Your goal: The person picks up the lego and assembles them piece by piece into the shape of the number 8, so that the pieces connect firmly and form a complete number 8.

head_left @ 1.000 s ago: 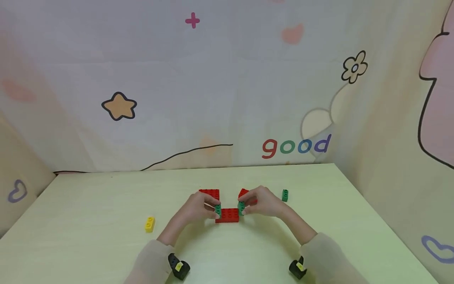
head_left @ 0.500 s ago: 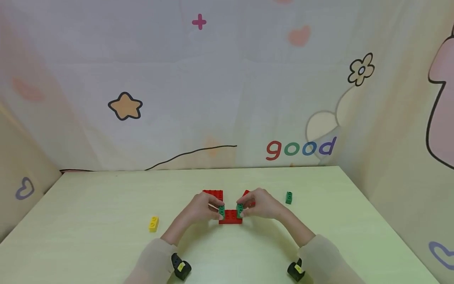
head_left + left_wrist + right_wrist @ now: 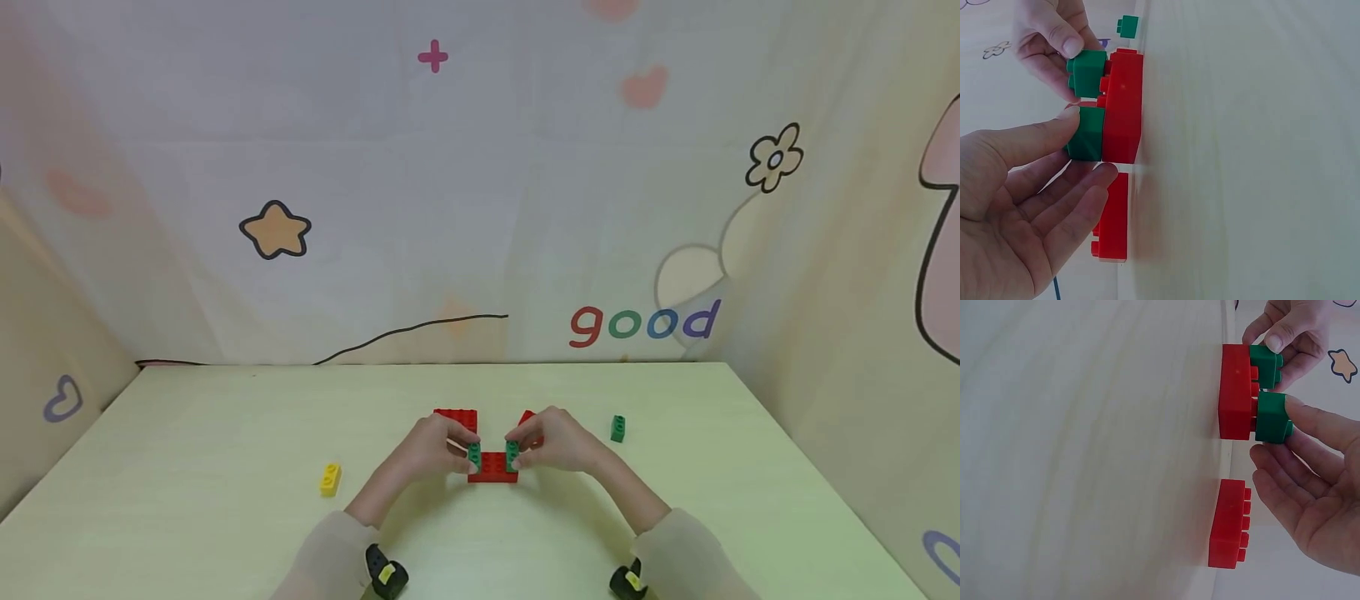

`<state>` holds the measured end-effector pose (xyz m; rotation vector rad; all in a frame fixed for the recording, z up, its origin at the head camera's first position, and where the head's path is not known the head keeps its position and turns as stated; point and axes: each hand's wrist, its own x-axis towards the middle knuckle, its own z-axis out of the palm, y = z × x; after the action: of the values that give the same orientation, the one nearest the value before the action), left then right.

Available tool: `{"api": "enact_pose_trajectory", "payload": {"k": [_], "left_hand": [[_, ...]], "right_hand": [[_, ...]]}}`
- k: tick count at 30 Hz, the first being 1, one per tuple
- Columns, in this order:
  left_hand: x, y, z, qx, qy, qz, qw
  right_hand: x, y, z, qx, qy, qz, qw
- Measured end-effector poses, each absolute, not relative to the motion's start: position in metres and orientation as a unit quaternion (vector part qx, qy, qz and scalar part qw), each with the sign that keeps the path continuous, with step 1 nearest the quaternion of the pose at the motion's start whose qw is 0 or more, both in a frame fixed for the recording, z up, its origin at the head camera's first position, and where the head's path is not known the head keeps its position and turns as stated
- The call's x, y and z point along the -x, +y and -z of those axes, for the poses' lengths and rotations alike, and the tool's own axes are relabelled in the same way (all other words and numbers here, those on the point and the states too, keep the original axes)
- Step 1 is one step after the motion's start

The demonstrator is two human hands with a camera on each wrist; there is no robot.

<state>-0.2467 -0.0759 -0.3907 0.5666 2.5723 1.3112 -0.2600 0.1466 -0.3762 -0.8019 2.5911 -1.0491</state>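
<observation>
A wide red building brick lies studs up on the table between the two hands. My left hand pinches a small green brick at the red brick's left end, where it sits flush against the red one in the left wrist view. Thumb and fingers of my right hand pinch a second green brick over the right end. Red studs show between that green brick and the red one in the right wrist view, so it stands slightly raised.
Behind the hands lie another red brick at left and a partly hidden red brick at right. A loose green brick is farther right, and a yellow brick lies left of the left forearm. A printed cloth hangs behind the table.
Both green bricks have shifted inward over the ends of the red brick, the right one most clearly. The head view has tilted slightly, moving the whole scene right and down.
</observation>
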Motion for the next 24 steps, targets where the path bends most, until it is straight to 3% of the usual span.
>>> {"api": "enact_pose_trajectory", "payload": {"k": [24], "left_hand": [[0.2471, -0.0733, 0.3901, -0.178, 0.875, -0.439, 0.103]], "right_hand": [[0.2619, 0.1478, 0.3768, 0.279, 0.886, 0.352, 0.118]]}}
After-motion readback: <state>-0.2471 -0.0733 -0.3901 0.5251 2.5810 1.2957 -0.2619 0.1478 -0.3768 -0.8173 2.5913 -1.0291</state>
